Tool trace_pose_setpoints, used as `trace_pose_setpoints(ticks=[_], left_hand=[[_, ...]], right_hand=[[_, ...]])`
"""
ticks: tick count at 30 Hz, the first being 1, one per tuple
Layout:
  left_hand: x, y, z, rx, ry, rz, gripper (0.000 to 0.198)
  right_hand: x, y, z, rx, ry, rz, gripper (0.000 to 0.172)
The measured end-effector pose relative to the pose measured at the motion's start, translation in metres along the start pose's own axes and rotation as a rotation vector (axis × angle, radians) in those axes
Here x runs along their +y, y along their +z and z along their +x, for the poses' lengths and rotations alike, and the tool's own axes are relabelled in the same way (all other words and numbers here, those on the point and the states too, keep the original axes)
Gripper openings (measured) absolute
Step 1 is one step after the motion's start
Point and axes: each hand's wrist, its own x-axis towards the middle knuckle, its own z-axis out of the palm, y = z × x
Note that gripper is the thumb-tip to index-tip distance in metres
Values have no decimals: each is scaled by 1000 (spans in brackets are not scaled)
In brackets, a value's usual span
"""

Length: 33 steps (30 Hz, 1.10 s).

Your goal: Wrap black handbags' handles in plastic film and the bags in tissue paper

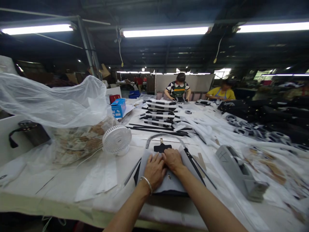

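Both my hands rest side by side on a black handbag (173,187) wrapped in grey-white paper, lying on the white table (72,183) in front of me. My left hand (154,170), with a bracelet on the wrist, lies flat with its fingers stretched out on the wrapping. My right hand (173,160) presses down beside it, fingers flat toward the black tab (162,148) under the bag's wrapped arched handle (164,135). A black strap (193,162) runs along the bag's right side.
A small white fan (117,140) stands left of the bag, beside a big clear plastic sack (60,109). A grey tape dispenser (238,170) lies to the right. Stacked wrapped bags (160,112), a blue box (118,107) and tape rolls (243,130) sit farther back. Two other people work at the far end.
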Motion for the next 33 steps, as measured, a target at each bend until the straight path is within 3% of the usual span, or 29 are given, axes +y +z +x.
trace_pose_setpoints(ticks=[4,8,15,25,33], left_hand=[[-9,16,5,4,-46,51,48],[-15,23,10,-25,-143,86,50],[-15,14,14,-69,-206,114,47],[-27,13,29,24,-258,137,39],[-35,23,33,68,-296,118,34]], right_hand=[[1,-7,-6,-40,-43,-77,20],[2,-10,-8,-90,-44,-115,27],[7,-9,-5,-162,-35,-106,41],[26,-7,13,-268,0,-31,45],[39,12,27,-307,61,35,26]])
